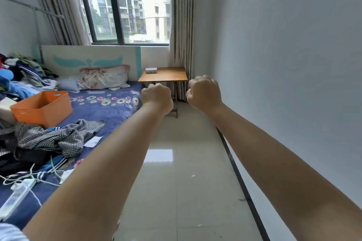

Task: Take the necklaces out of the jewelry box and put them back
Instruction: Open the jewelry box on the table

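The jewelry box is seen far ahead on the wooden side table, well beyond both empty, closed fists, with the left hand placed slightly nearer it than the right hand.

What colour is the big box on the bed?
Orange. The box sits open on the blue flowered bed, clearest in the head view.

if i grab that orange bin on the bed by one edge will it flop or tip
The orange bin looks like rigid plastic with straight walls, so probably stiff. It appears empty, so likely light. It sits tilted on the soft bed, so a push may tip it.
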The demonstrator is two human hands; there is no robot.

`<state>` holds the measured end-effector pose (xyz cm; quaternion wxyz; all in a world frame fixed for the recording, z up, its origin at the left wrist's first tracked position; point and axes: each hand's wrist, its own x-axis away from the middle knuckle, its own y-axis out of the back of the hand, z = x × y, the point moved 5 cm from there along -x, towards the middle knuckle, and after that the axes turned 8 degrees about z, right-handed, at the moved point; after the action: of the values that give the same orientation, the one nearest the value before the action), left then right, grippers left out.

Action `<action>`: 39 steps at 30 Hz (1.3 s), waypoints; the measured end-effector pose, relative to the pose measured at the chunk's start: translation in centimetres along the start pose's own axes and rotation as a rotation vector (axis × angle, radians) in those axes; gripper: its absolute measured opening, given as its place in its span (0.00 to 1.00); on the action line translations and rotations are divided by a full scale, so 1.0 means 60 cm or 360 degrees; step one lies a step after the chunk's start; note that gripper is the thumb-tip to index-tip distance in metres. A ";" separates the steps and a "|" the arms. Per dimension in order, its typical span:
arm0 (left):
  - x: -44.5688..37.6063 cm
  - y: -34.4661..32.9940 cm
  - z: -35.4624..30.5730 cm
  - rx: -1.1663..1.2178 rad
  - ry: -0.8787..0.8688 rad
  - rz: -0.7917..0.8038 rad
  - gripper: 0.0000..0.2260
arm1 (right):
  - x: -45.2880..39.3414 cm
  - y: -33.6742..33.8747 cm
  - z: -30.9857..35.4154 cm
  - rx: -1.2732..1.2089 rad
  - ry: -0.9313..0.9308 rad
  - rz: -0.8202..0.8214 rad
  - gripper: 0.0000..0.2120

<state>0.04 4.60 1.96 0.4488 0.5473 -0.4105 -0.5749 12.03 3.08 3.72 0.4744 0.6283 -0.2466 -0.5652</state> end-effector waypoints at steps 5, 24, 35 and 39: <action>-0.170 -0.092 0.034 -0.0009 0.0081 0.0172 0.14 | -0.172 -0.143 -0.055 -0.0050 -0.0053 0.0130 0.10; -1.028 -0.406 0.228 0.0017 0.0081 0.0369 0.14 | -0.951 -0.672 -0.180 -0.0048 -0.0151 0.0322 0.11; -1.561 -0.617 0.307 0.0066 0.0196 0.0420 0.12 | -1.448 -0.968 -0.305 -0.0170 -0.0038 0.0373 0.11; -1.726 -0.689 0.358 0.0045 0.0237 0.0485 0.12 | -1.615 -1.079 -0.321 -0.0209 -0.0022 0.0483 0.12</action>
<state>-24.37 114.95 -9.49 0.5522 0.5260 -0.4625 -0.4522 -7.63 118.89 -8.48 0.5926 0.5477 -0.3045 -0.5061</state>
